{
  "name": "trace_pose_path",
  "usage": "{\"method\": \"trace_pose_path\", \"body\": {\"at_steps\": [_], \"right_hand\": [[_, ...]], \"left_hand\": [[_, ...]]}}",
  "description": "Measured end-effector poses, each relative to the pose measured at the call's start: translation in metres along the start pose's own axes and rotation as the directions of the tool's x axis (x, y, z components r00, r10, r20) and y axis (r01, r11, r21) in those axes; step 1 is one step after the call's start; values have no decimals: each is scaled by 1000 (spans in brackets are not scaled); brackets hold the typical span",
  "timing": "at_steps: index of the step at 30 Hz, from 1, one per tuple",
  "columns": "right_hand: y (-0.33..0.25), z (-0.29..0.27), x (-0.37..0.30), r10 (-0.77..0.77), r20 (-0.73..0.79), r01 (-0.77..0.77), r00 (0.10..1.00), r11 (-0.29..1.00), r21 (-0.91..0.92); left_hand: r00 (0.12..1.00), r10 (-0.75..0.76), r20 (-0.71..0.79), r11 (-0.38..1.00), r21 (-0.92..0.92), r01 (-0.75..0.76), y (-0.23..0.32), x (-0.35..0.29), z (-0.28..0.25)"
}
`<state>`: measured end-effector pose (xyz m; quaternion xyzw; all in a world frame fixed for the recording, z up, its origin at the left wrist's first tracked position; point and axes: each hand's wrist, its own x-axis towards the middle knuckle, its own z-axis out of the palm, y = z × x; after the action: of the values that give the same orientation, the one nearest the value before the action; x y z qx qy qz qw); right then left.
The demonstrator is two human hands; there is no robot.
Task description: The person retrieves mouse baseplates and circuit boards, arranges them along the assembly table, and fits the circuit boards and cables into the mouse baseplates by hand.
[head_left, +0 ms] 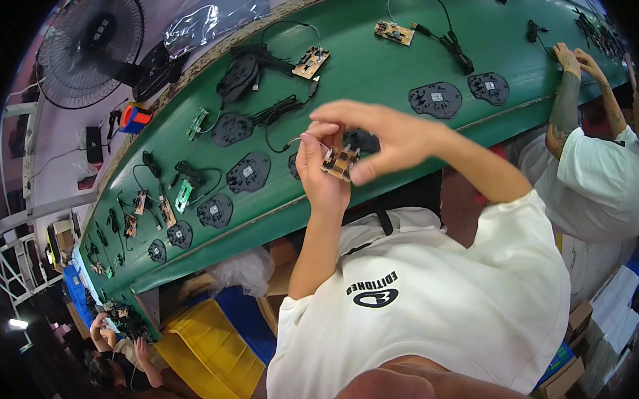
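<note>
The left hand (325, 185) clasps a tan circuit board (342, 162) above the near side of a green table (370, 65). The right hand (399, 135) arches beside it, thumb and fingers apart, as dark rounded plates (250, 177) lie spread nearby

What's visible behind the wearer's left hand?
Part of a black base peeks out left of the left hand, with green tabletop around it. The hand covers the rest, so the base's full outline and anything else there cannot be seen.
</note>
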<state>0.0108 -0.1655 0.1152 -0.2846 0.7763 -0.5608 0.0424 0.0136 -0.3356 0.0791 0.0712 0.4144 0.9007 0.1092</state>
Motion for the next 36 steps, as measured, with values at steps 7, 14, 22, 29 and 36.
{"method": "trace_pose_path", "body": {"at_steps": [7,14,22,29,36], "right_hand": [[8,43,-32,-13,-329,-34,944,990,-139],[-1,25,-52,163,-385,-139,908,986,89],[21,4,-31,321,-368,-249,873,941,230],[69,9,-20,168,-509,-241,844,967,-80],[73,13,-20,218,-539,-291,813,955,-53]], "left_hand": [[993,73,91,913,396,-103,-10,-6,8],[951,153,268,269,915,-301,45,-11,-31],[944,-255,211,551,834,-38,31,42,-39],[885,-134,447,306,868,-392,22,47,-44],[686,-265,678,172,733,-658,26,59,-49]]}}
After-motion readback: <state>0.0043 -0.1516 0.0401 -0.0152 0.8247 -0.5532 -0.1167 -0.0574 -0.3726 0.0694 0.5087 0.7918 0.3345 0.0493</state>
